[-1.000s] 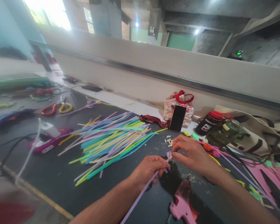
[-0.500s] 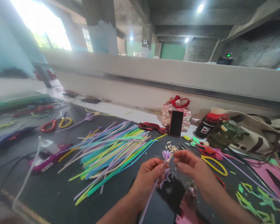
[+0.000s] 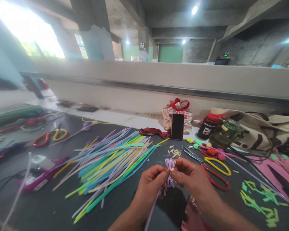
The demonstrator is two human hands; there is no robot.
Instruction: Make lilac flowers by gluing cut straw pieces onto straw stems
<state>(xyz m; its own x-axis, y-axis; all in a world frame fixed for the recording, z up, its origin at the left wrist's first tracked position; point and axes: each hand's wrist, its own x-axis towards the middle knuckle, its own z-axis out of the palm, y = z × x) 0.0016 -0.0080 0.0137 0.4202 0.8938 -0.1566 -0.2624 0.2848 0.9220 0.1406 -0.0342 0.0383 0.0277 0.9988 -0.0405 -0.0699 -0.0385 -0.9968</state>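
Note:
My left hand (image 3: 152,183) pinches the stem of a small purple pipe-cleaner flower (image 3: 169,163) just below its head. The long purple stem (image 3: 152,210) runs down toward me from under that hand. From the other side, my right hand (image 3: 194,178) closes thumb and fingers on the base of the flower, where a cream bit shows; the fingertips partly hide it. Short purple offcuts (image 3: 170,182) lie on the dark table beneath the hands. Beyond them are small cream pieces (image 3: 175,152).
Loose coloured pipe cleaners (image 3: 110,163) spread at the left, beside a magenta glue gun (image 3: 43,179). Scissors (image 3: 216,165) with yellow and red handles lie at the right, near green offcuts (image 3: 260,199). A phone (image 3: 177,126), a black bottle (image 3: 207,126) and bags stand behind.
My right hand has moved left from beside the flower and closed on its base. My left hand keeps its pinch on the stem. The view has shifted slightly right.

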